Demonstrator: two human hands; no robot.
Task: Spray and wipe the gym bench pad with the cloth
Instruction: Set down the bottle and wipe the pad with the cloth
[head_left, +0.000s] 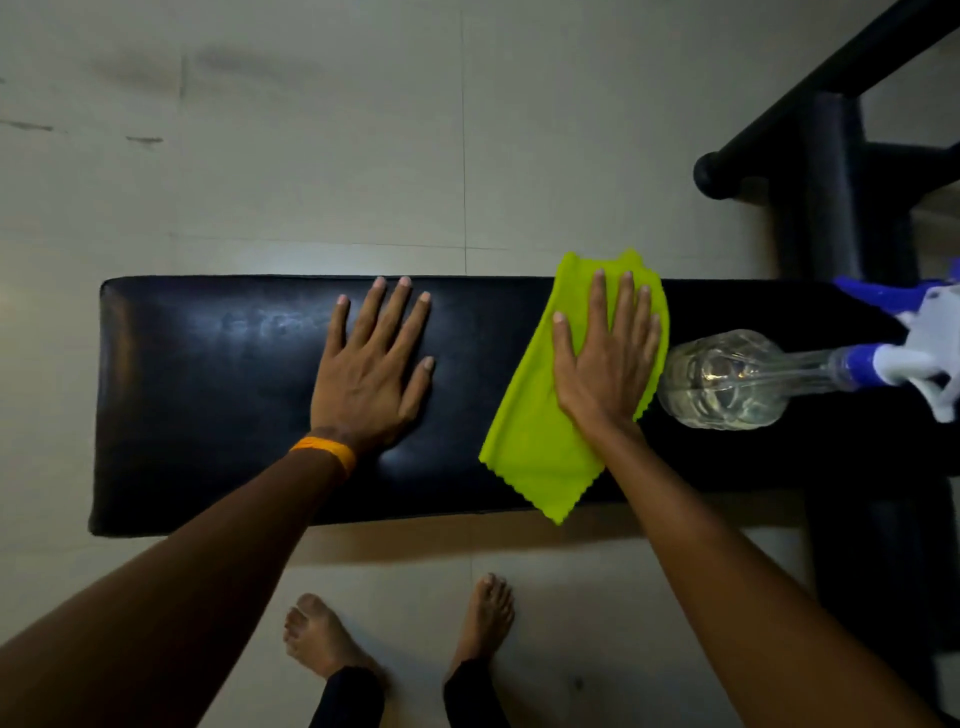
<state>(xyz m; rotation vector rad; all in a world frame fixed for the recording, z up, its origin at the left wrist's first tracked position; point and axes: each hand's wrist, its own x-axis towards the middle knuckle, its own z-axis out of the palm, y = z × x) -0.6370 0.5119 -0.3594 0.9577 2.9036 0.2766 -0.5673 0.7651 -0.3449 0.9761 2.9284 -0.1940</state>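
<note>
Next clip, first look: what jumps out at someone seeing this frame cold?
The bright lime-green cloth stands out first, pressed flat under the right hand on the right half of the black bench pad. The left hand, with an orange wristband, lies flat and bare on the pad's middle. A clear spray bottle with a blue and white trigger lies on its side at the pad's right end.
</note>
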